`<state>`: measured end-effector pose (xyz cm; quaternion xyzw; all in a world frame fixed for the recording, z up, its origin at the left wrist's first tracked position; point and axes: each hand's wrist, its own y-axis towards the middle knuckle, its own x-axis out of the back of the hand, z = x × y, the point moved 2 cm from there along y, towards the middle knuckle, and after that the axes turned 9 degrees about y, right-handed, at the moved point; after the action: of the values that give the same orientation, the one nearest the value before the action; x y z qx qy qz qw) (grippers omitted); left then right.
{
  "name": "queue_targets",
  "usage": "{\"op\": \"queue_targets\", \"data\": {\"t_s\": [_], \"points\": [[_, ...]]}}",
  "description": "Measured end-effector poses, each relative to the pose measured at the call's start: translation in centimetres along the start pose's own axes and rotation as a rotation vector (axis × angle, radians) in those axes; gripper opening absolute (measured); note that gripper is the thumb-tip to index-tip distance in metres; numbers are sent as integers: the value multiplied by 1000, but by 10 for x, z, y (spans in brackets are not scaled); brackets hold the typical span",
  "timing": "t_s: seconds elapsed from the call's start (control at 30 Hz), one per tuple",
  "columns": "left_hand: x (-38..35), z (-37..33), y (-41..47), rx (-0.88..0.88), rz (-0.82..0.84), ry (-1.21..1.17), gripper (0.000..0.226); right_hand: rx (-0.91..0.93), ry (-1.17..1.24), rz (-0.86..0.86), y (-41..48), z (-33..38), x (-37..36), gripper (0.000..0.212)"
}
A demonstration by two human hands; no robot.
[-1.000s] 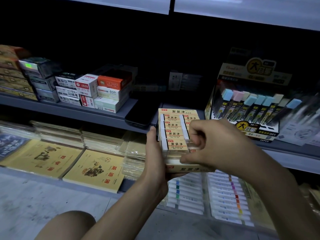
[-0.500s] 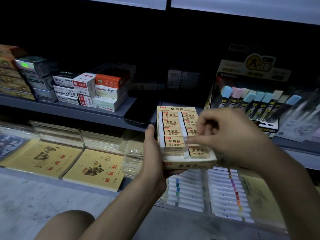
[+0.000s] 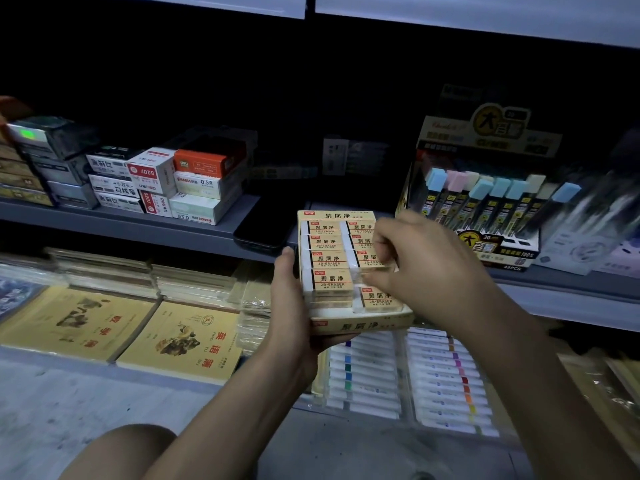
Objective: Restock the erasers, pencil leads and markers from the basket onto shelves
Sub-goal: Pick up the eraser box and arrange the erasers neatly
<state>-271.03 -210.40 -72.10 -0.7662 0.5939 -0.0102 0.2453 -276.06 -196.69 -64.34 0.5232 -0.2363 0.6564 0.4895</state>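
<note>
We are on the eraser step. Our left hand (image 3: pixel 291 306) grips the box (image 3: pixel 332 216) before the shelf (image 3: pixel 194 233). Our right hand (image 3: pixel 429 268) has its fingers pinched on an eraser (image 3: pixel 363 271) in the right column. Next, we judge, seat it level, then shelve the box.

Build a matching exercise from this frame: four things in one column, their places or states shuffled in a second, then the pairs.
Things
1. eraser box
2. black phone
3. pencil lead display
4. right hand

Places or states
A. lying flat on the middle shelf, behind the box
B. over the box's right row, pinching an eraser
C. held in the left hand
D. standing on the middle shelf, at the right

Pairs: 1-C, 2-A, 3-D, 4-B
</note>
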Motion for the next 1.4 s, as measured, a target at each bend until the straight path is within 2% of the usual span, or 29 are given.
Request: {"op": "queue_targets", "data": {"t_s": [0.1, 0.2, 0.27, 0.47, 0.6, 0.7, 0.8, 0.9, 0.97, 1.1, 1.23, 1.4], "points": [[1, 0, 1, 12, -3, -13, 76, -45, 106, 75, -7, 0, 14, 36], [0, 0, 0, 15, 6, -12, 75, -48, 83, 200, -12, 0, 17, 40], [0, 0, -1, 16, 7, -25, 75, -52, 48, 218, -10, 0, 13, 41], [0, -3, -1, 22, 18, -91, 70, -48, 47, 157, 0, -4, 7, 43], [2, -6, -6, 25, 43, -54, 71, -35, 176, 122, -7, -12, 6, 36], [8, -8, -11, 27, 66, -20, 70, -7, 298, 14, -22, -19, 3, 30], [13, -10, -17, -1, 110, 4, 66, 59, 353, -87, -41, -21, -2, 37], [17, -12, -23, -71, 161, 57, 58, 89, 392, -68, -54, -24, -4, 43], [18, -13, -25, -109, 189, 97, 50, 110, 419, -32, -60, -28, -6, 34], [21, -11, -23, -151, 208, 167, 39, 136, 390, -47, -62, -35, -14, 23], [19, -10, -15, -177, 167, 303, 38, 132, 365, -102, -62, -31, -20, 26], [20, -9, -9, -238, 126, 511, 35, 55, 127, -139, -62, -24, -28, 38]]}}
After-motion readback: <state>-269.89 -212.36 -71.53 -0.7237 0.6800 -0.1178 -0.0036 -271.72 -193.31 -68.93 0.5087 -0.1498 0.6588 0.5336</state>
